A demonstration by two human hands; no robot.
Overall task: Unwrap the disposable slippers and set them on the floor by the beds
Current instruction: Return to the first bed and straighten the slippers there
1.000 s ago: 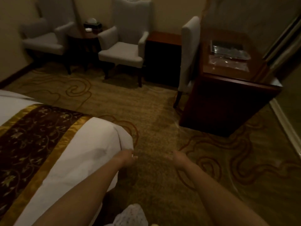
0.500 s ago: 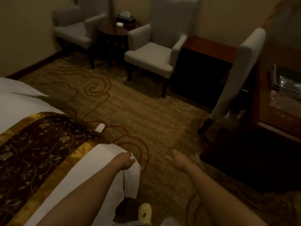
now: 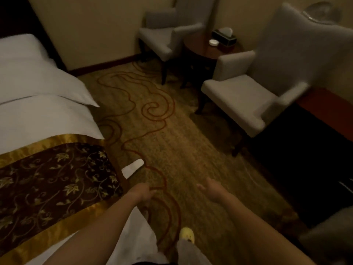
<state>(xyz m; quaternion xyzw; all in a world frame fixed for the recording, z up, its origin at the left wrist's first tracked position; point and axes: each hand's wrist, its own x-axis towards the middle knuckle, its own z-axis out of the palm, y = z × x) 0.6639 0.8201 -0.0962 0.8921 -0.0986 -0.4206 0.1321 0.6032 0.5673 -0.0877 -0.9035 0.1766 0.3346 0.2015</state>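
Slipper [image 3: 133, 168], white, lies on the carpeted floor [image 3: 172, 142] just beside the bed's [image 3: 57, 178] side edge. Left hand [image 3: 143, 193] hangs loosely curled and empty near it; right hand [image 3: 211, 190] is open, empty.

Dim room: swirl-patterned carpet [image 3: 172, 146], two grey armchairs [image 3: 248, 96] (round side table [image 3: 206, 48] between), beige wall [image 3: 91, 25].

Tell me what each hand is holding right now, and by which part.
Nothing: the left hand and right hand are both empty above the patterned carpet.
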